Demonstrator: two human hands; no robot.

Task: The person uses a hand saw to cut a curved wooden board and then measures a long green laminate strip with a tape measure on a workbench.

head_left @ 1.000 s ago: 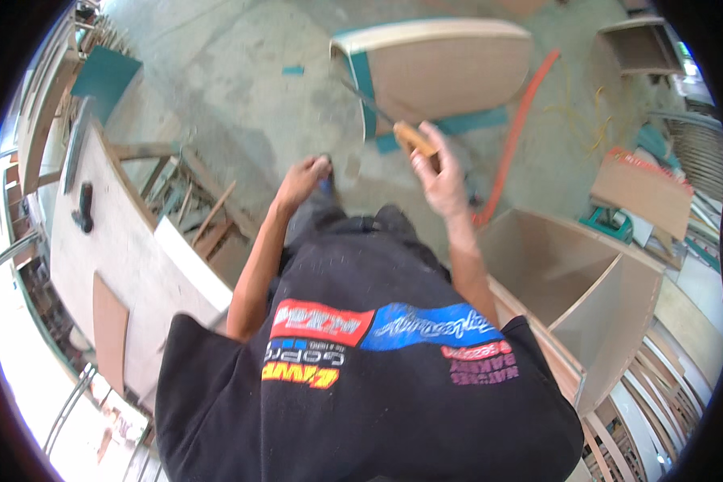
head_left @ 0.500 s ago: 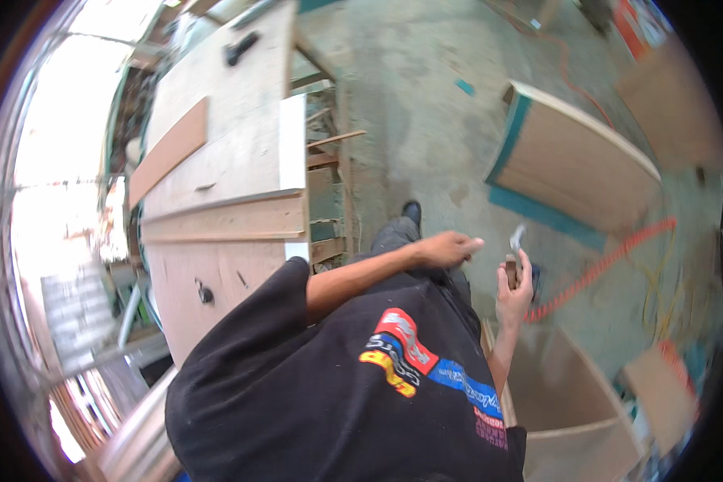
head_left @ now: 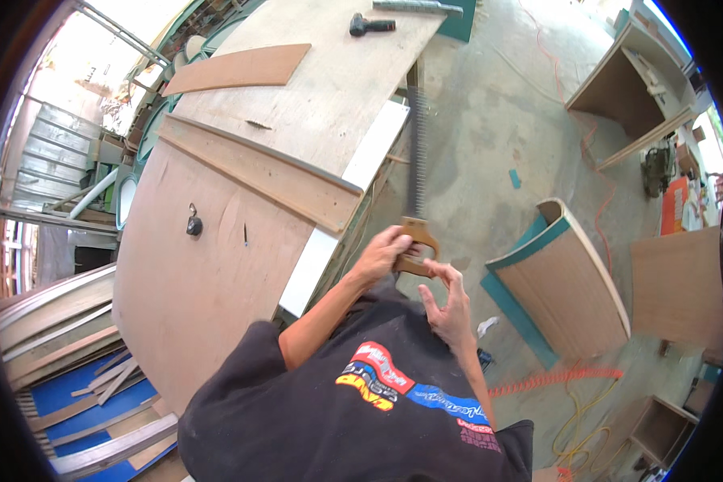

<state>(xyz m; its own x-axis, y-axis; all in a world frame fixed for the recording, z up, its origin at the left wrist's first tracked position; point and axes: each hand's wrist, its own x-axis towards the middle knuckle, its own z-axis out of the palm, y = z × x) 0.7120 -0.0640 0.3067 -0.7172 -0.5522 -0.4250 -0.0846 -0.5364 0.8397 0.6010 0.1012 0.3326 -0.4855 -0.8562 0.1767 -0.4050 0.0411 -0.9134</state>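
A handsaw [head_left: 417, 161] with a long, dark, toothed blade points away from me. Its tan loop handle [head_left: 423, 234] is in my left hand [head_left: 380, 257], the fingers closed around the near-left side. My right hand [head_left: 448, 309] is just right of the handle, fingers bent and apart; its fingertips come close to the handle's lower corner, and I cannot tell whether they touch. Left of the saw is the workbench, topped with a pale plywood sheet [head_left: 193, 305] and a white edge strip [head_left: 309, 273].
On the bench are a long wooden channel [head_left: 257, 174], a brown board [head_left: 241, 68], a drill [head_left: 371, 26] and a small black tape measure [head_left: 194, 225]. A curved plywood panel [head_left: 562, 281] stands on the floor at right, near a red coiled hose [head_left: 554, 380] and yellow cord [head_left: 574, 422].
My left hand was empty and apart; now it grips the saw handle. My right hand, which held a brown piece resembling that handle, has loosened. The view has turned, showing more of the bench.
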